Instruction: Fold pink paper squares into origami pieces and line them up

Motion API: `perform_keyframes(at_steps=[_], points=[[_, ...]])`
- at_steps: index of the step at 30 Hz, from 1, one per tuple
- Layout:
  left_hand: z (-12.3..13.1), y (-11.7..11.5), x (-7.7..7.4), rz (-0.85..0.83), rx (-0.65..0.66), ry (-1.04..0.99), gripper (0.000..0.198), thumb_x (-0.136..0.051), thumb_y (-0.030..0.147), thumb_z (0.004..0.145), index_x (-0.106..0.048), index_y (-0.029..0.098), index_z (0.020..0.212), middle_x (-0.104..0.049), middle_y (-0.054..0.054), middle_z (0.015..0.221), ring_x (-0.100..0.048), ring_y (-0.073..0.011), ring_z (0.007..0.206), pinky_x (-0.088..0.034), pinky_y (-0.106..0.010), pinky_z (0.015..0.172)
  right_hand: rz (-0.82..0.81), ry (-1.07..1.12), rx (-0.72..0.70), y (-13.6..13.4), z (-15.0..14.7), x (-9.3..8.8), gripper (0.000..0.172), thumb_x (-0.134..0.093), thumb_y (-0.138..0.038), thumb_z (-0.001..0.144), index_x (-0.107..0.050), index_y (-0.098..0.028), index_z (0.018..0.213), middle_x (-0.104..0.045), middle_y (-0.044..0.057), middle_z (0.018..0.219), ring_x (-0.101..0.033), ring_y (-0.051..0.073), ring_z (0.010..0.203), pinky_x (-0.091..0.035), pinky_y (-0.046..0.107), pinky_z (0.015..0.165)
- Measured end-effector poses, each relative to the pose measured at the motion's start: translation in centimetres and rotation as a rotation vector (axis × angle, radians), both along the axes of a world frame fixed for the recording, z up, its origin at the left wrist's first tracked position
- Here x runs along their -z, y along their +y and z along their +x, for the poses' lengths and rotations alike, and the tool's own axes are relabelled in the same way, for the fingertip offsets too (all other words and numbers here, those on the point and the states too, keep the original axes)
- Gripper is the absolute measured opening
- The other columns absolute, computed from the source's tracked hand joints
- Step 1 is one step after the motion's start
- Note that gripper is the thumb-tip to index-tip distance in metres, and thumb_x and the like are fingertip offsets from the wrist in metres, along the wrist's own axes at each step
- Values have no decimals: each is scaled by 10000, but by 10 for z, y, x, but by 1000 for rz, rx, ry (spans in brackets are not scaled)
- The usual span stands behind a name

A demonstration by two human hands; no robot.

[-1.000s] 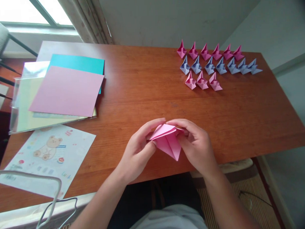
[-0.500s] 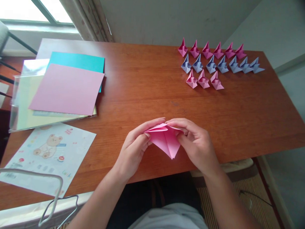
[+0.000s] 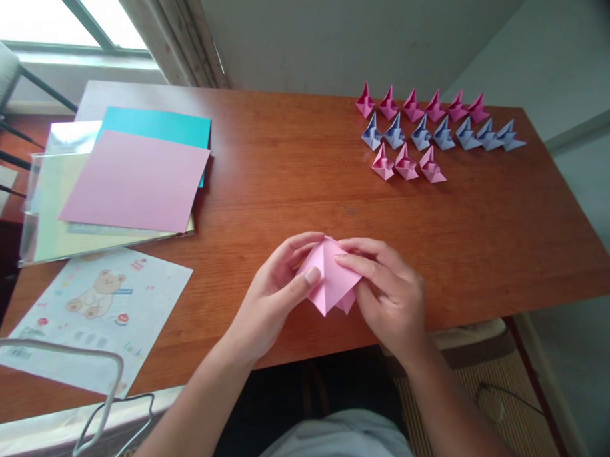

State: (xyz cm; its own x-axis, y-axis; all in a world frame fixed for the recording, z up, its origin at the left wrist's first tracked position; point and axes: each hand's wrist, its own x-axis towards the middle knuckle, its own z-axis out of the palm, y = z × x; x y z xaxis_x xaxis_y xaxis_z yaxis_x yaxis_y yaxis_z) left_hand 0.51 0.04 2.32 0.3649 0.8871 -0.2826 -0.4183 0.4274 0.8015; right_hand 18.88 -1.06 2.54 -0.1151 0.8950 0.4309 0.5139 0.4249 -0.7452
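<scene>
A partly folded piece of pink paper (image 3: 328,281) is held just above the wooden table (image 3: 293,169) near its front edge. My left hand (image 3: 272,296) pinches its left side, thumb on top. My right hand (image 3: 390,292) grips its right side, fingers pressed over the upper flap. The paper now forms a small diamond shape with a point toward me. Both hands are closed on it.
Three rows of finished pink and blue origami pieces (image 3: 422,131) stand at the far right. A stack of coloured sheets (image 3: 133,181) in a clear sleeve lies at the left, a printed bear sheet (image 3: 98,309) in front of it. A wire frame (image 3: 91,396) sits bottom left.
The pink paper was an open pocket with a long point toward me; my hands have flattened and folded it into a smaller diamond. The hands moved slightly closer together.
</scene>
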Motion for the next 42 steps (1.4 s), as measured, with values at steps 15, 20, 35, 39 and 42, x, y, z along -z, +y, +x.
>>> perform_keyframes(at_steps=[15, 20, 35, 39, 42], points=[[-2, 0, 3, -44, 91, 46, 361, -797, 331, 857, -703, 186, 1175, -697, -48, 1043, -602, -141, 889, -495, -208, 753, -29, 138, -52, -7, -4, -5, 467, -582, -16, 909, -690, -303, 1262, -712, 35, 1279, -670, 217, 1196, -558, 400, 1017], [-2, -1, 0, 56, 27, 216, 294, -807, 329, 846, -729, 177, 1085, -688, -11, 946, -577, -113, 817, -480, -186, 715, -88, 216, -87, -11, 4, -8, 448, -490, -51, 922, -697, -286, 1242, -693, 37, 1300, -633, 253, 1233, -517, 485, 1058], [2, -4, -4, 514, 112, 466, 143, -654, 222, 946, -704, 163, 1067, -748, -23, 923, -669, -134, 792, -517, -230, 757, -299, 237, -145, 9, -4, -29, 141, -706, -191, 911, -727, -254, 1035, -723, 23, 1039, -677, 199, 1003, -558, 352, 884], [2, -3, -5, 521, 128, 488, 147, -641, 241, 951, -700, 155, 1054, -745, -40, 903, -679, -155, 788, -520, -252, 752, -331, 274, -152, 8, -5, -30, 97, -682, -185, 922, -727, -243, 986, -713, 31, 1011, -677, 195, 968, -573, 346, 842], [2, -3, -5, 509, 147, 499, 157, -627, 269, 957, -695, 155, 1041, -731, -46, 877, -675, -170, 780, -521, -265, 744, -343, 290, -147, 7, -6, -30, 92, -673, -181, 922, -726, -245, 961, -711, 33, 999, -680, 200, 961, -580, 353, 841]])
